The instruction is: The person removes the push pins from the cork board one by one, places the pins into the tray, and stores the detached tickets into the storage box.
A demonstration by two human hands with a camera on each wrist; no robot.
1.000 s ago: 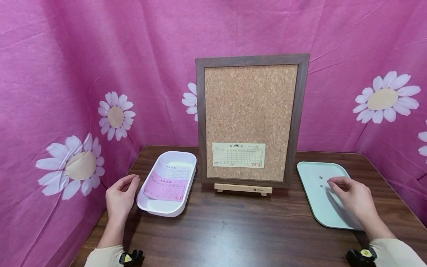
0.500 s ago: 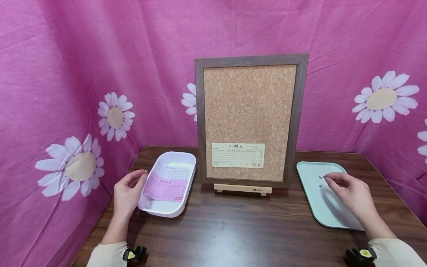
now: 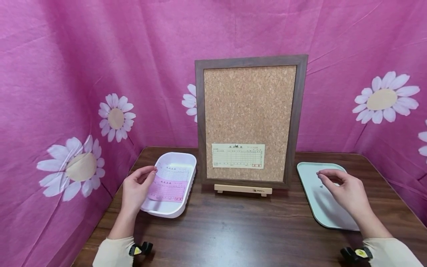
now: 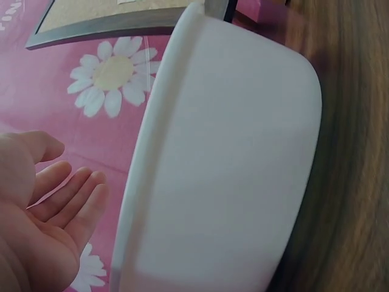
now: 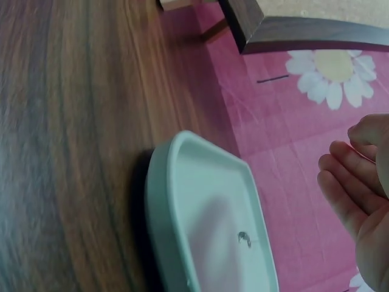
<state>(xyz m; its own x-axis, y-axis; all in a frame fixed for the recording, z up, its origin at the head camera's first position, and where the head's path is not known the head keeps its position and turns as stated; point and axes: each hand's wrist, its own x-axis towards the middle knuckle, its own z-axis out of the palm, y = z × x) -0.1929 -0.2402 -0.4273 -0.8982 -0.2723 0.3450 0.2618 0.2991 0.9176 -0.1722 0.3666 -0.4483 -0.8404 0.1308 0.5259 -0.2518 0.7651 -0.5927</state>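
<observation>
In the head view my left hand (image 3: 136, 187) hovers at the near left side of the white plastic tray (image 3: 166, 212), thumb and forefinger by the left edge of a pale paper slip (image 3: 176, 172). A pink slip (image 3: 168, 191) lies below that one. The left wrist view shows loosely curled fingers (image 4: 67, 201) beside the tray's wall, holding nothing. Over the pale green tray (image 3: 308, 170), my right hand (image 3: 348, 193) pinches a tiny dark push pin, mostly hidden, between thumb and forefinger. Another small metal pin (image 3: 321, 186) lies on that tray under the hand.
A framed cork board (image 3: 250, 104) stands between the trays on a small wooden easel (image 3: 242, 188). A yellowish form (image 3: 238, 155) is pinned low on it by a silver pin (image 3: 236, 145). Pink flowered cloth (image 3: 160, 37) hangs behind the brown table (image 3: 220, 230).
My left hand has moved right, over the white tray's edge to the slips. The right hand has shifted slightly left and up over the green tray, its fingertips still together.
</observation>
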